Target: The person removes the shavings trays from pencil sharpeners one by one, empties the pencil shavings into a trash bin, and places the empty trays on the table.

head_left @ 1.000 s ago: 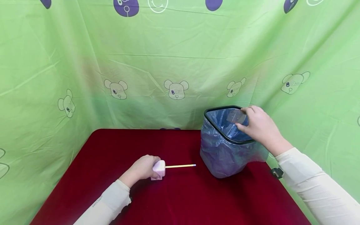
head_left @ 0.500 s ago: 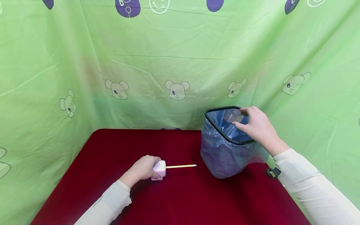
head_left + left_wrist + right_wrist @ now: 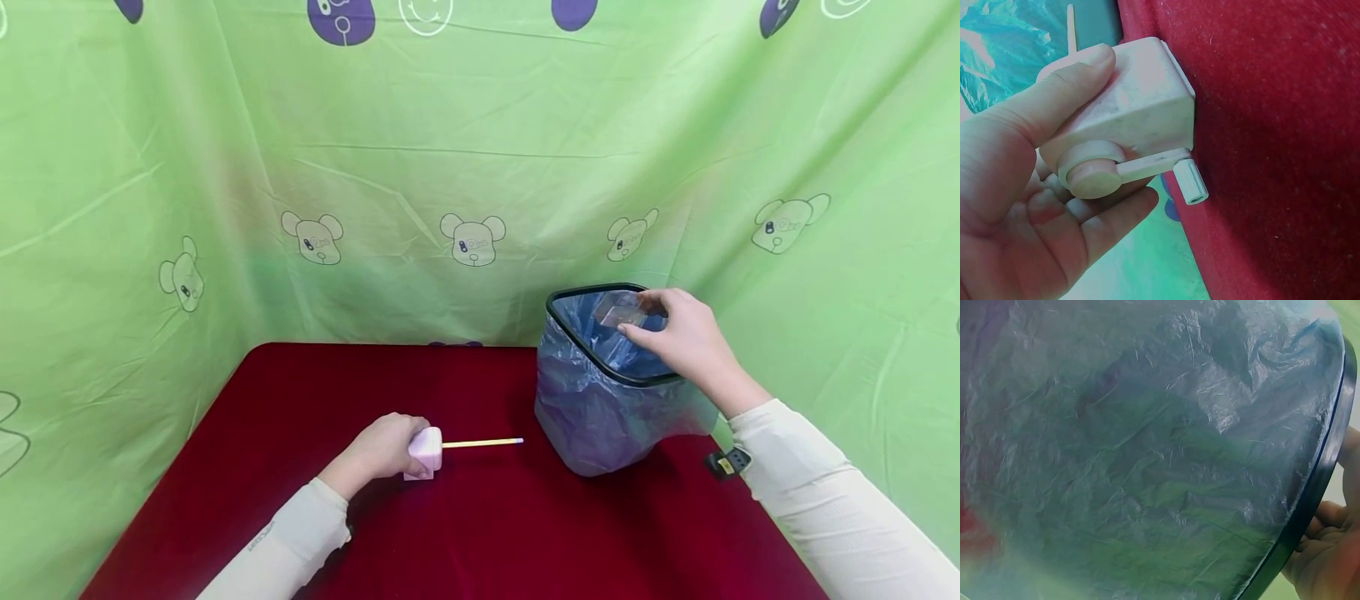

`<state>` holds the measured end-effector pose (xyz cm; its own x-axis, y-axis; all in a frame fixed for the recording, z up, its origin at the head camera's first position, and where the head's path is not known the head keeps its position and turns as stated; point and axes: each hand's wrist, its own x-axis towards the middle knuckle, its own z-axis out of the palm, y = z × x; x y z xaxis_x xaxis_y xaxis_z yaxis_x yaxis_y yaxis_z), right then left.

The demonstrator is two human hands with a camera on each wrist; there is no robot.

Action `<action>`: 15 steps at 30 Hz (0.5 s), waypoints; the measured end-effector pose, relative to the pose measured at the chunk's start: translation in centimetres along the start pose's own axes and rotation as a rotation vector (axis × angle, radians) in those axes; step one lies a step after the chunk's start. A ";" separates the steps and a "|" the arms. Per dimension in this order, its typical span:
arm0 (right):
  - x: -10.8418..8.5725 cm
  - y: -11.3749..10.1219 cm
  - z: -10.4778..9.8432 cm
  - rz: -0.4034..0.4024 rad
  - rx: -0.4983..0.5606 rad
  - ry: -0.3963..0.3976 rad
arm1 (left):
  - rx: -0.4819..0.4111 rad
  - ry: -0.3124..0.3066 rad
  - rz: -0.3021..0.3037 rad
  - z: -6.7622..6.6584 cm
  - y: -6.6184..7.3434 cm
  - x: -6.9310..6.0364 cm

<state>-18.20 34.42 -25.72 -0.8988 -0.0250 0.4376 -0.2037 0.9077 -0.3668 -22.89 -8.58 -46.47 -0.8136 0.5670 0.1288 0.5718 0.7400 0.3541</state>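
A pink hand-crank pencil sharpener [image 3: 425,451] rests on the table, and my left hand [image 3: 385,447] grips it with thumb and fingers. In the left wrist view its crank handle [image 3: 1190,181] sticks out below the body. A yellow pencil [image 3: 483,443] projects from the sharpener toward the right. My right hand [image 3: 692,340] pinches a small clear plastic container [image 3: 621,309], tilted over the mouth of the trash bin [image 3: 592,417]. In the right wrist view, bin liner covers most of the picture and part of the right hand [image 3: 1329,550] shows behind the rim.
The bin's black rim [image 3: 592,358] holds a translucent blue liner and stands at the table's right side. A dark red cloth [image 3: 337,375] covers the table. Green printed curtains [image 3: 375,183] hang at the back and both sides.
My right hand has shifted slightly left over the bin with the clear container, whose tilt has changed a little. My left hand, sharpener and pencil stay in place.
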 end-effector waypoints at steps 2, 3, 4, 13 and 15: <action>-0.1 0.0 0.0 0.005 0.007 -0.001 | 0.006 0.000 0.000 0.0 0.0 0.0; -0.1 0.1 0.0 0.008 0.011 -0.002 | 0.008 0.001 0.001 0.0 0.0 0.0; -0.1 0.1 0.0 0.010 0.016 -0.002 | 0.011 0.003 0.002 0.0 0.0 0.1; -0.7 -0.7 0.0 0.038 0.095 -0.028 | -0.017 -0.009 -0.005 0.1 0.0 0.0; -0.7 -0.8 -0.1 0.052 0.119 -0.031 | -0.009 0.000 0.005 0.1 0.0 0.1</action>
<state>-17.37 33.76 -25.70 -0.9207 0.0058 0.3903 -0.1997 0.8521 -0.4837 -22.95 -8.55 -46.58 -0.8106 0.5709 0.1307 0.5750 0.7336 0.3621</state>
